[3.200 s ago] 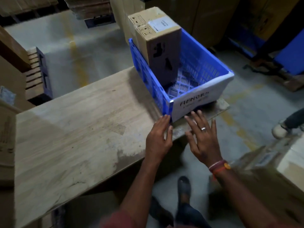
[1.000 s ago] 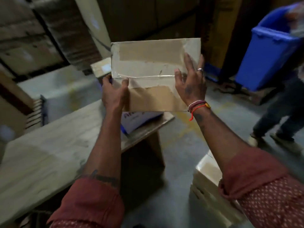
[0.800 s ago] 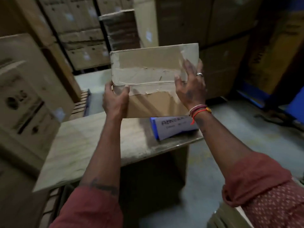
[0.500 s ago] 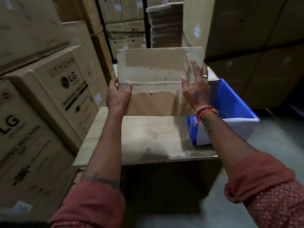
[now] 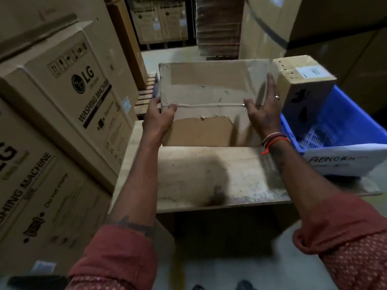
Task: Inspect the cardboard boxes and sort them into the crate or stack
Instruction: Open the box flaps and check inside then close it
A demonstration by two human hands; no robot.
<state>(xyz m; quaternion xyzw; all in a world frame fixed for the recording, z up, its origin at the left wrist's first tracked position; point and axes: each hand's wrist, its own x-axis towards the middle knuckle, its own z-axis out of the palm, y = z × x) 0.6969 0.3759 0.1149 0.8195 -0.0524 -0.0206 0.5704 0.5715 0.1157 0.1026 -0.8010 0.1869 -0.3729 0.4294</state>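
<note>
Above the desk point(image 5: 209, 176) I hold the cardboard box point(image 5: 211, 101) between my left hand point(image 5: 159, 118) and right hand point(image 5: 262, 109), long axis crosswise. The crate point(image 5: 345, 130) sits just right, nearer my right hand.

i see a brown cardboard box point(image 5: 211, 101) with shiny clear tape. the crate point(image 5: 343, 122) on the right is bright blue with a white label point(image 5: 345, 162). my sleeves point(image 5: 345, 243) are red with tiny pale dots. the big boxes point(image 5: 62, 97) on the left are tan with black letters.
</note>
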